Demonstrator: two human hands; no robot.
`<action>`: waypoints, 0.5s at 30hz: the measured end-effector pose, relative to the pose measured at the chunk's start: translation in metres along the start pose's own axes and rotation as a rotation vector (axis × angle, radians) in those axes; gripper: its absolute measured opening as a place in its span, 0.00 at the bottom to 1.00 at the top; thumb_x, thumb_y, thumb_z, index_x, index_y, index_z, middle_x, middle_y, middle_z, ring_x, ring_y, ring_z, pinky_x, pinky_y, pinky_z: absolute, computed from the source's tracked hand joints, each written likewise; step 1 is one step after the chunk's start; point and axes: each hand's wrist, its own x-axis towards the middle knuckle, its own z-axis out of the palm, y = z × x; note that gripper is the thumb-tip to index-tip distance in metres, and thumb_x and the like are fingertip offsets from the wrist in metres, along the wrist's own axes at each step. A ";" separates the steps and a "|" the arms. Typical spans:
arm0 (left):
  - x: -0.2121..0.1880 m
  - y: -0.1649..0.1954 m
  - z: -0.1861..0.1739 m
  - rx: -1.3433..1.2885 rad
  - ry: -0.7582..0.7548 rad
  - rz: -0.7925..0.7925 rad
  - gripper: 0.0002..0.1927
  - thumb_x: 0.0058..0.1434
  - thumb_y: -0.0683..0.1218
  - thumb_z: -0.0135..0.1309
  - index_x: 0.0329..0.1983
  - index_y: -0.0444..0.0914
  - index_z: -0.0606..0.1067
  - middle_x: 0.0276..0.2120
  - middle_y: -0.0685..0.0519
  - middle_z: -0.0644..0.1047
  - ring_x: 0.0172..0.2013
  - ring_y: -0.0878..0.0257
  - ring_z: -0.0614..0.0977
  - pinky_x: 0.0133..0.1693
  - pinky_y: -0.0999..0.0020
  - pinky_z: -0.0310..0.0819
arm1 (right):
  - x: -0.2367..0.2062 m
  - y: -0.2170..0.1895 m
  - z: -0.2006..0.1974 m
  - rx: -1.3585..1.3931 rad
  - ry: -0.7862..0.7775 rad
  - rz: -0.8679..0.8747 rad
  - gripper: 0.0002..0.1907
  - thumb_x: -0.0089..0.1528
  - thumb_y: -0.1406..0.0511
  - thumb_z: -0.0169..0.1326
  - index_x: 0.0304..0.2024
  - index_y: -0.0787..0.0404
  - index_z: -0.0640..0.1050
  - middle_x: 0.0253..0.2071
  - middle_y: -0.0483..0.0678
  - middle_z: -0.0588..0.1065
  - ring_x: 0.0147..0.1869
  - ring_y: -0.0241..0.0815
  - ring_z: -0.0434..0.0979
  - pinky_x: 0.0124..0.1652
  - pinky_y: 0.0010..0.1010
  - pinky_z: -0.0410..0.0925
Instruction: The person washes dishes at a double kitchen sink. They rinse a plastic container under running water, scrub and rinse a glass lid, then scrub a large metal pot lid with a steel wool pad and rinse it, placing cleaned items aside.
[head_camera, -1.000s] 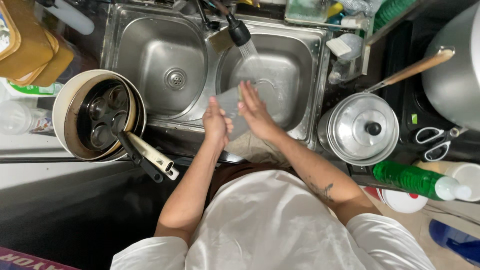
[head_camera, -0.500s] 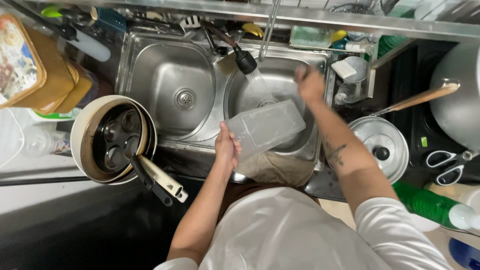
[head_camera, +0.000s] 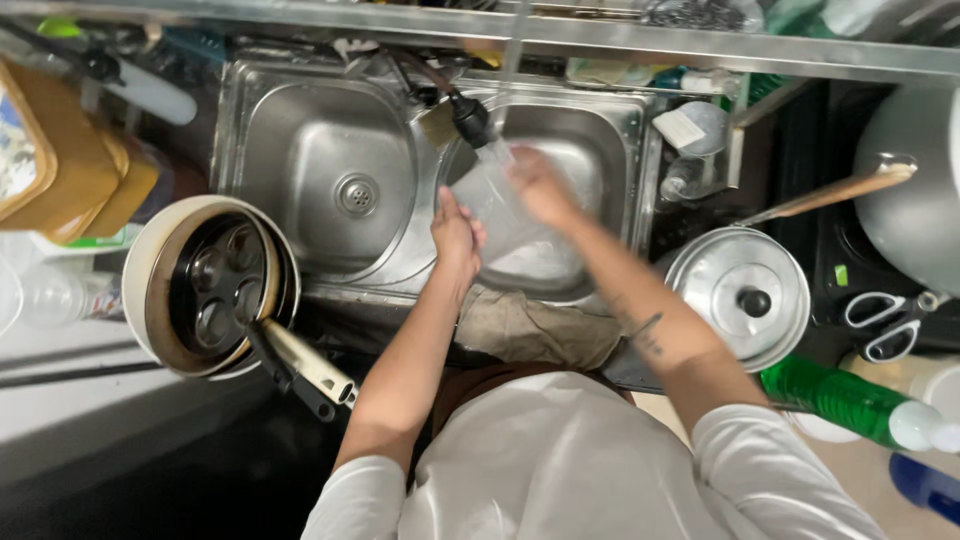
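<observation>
Container (head_camera: 505, 215) of clear plastic, held over right sink basin (head_camera: 600, 170) under black tap head (head_camera: 470, 118).

Gripped at near edge by left hand (head_camera: 456, 232), fingers curled shut on rim; rubbed along far side by right hand (head_camera: 540, 185), blurred, so grasp could not be told. Judged light, thin-walled and somewhat flexible, slippery while wet, unlikely to break; best taken by rim or corners with thumb inside, not by flat wet wall. Flanked by lidded pot (head_camera: 740, 295) at right and dark pan (head_camera: 210, 285) at left on worktop.
</observation>
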 end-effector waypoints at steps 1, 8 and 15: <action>0.005 0.002 0.008 -0.002 -0.012 -0.002 0.27 0.69 0.68 0.43 0.31 0.42 0.66 0.15 0.56 0.67 0.12 0.65 0.67 0.13 0.71 0.59 | -0.008 -0.005 0.013 0.062 -0.060 -0.126 0.26 0.74 0.55 0.47 0.70 0.62 0.68 0.72 0.61 0.65 0.77 0.57 0.61 0.71 0.40 0.54; 0.011 0.010 0.060 0.051 -0.112 -0.023 0.24 0.69 0.65 0.46 0.30 0.43 0.64 0.16 0.58 0.65 0.12 0.66 0.66 0.11 0.71 0.55 | 0.000 -0.010 -0.019 0.118 -0.098 0.017 0.33 0.70 0.56 0.46 0.74 0.63 0.58 0.77 0.59 0.56 0.80 0.53 0.54 0.73 0.35 0.51; 0.014 0.008 0.069 0.063 -0.090 0.002 0.24 0.71 0.64 0.46 0.28 0.43 0.65 0.16 0.59 0.64 0.14 0.66 0.66 0.13 0.71 0.58 | -0.009 0.001 -0.015 -0.365 0.054 0.070 0.24 0.75 0.56 0.40 0.70 0.55 0.67 0.78 0.55 0.59 0.82 0.55 0.52 0.76 0.39 0.49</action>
